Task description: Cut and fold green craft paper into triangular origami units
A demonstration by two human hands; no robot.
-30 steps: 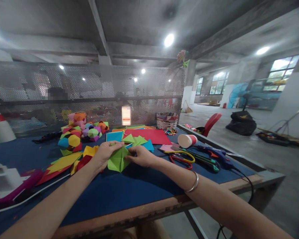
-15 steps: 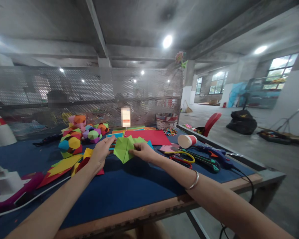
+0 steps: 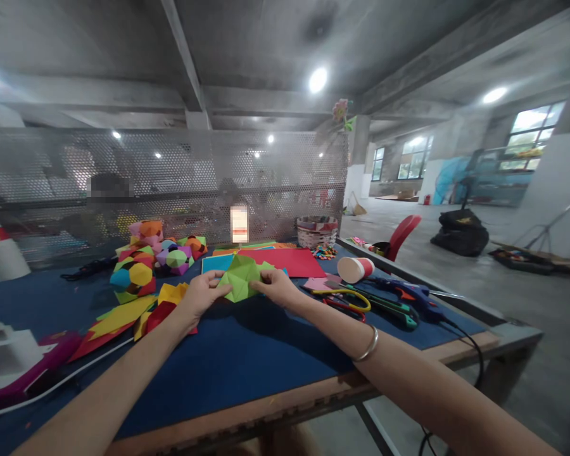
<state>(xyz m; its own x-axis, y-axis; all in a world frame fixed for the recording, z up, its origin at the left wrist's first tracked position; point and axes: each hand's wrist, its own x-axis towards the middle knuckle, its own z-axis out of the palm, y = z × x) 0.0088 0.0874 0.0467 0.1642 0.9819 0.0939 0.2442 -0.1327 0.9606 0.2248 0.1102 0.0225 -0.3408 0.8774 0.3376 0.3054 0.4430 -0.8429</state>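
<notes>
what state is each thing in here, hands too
green paper: creased, in both hands
left hand: gripping the paper
right hand: gripping the paper
cup: on its side
basket: standing upright
red sheet: lying flat
white charger: plugged into purple power strip
glue gun: lying down, cord attached

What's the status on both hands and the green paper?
Left hand and right hand: fingers pinching opposite sides. Green paper: creased, held between them. Obstructions: none seen at the paper; yellow-handled scissors off to the right.

Scissors [image 3: 363, 296], red paper [image 3: 294, 261], blue table [image 3: 247, 373]
</notes>
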